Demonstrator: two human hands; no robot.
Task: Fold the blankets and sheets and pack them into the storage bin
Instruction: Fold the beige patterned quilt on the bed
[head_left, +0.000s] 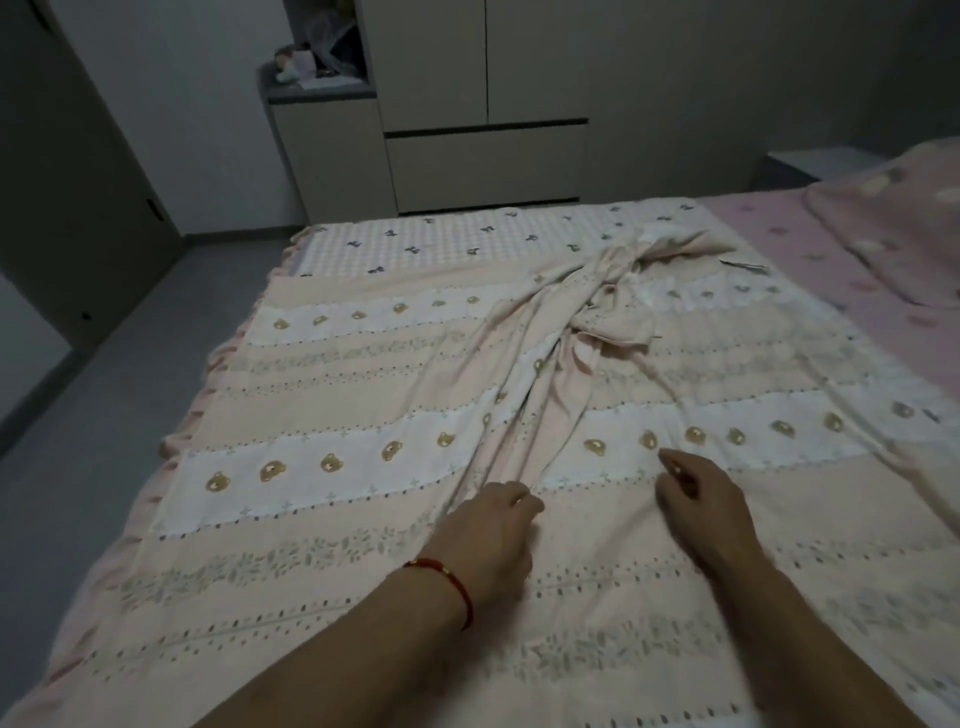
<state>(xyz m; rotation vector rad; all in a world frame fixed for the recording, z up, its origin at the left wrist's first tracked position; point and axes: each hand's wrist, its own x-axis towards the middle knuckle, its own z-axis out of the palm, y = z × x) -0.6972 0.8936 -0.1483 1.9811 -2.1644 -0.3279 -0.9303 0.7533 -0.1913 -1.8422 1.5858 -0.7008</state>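
**Striped bear blanket spread on the bed, bunched along its middle**

The blanket (363, 415) is pale pink with white bands that carry rows of brown bear faces and grey dotted trim. It lies spread over the bed (810, 234), covering most of it, its bands running left to right across the view. A ridge of gathered folds runs lengthwise from the near middle away toward a twisted knot of cloth further up. The left hand (491, 525), a red cord bracelet (447, 577) on its wrist, pinches the near end of that ridge. The right hand (698, 499) hovers just beside it, fingers loosely curled, holding nothing.
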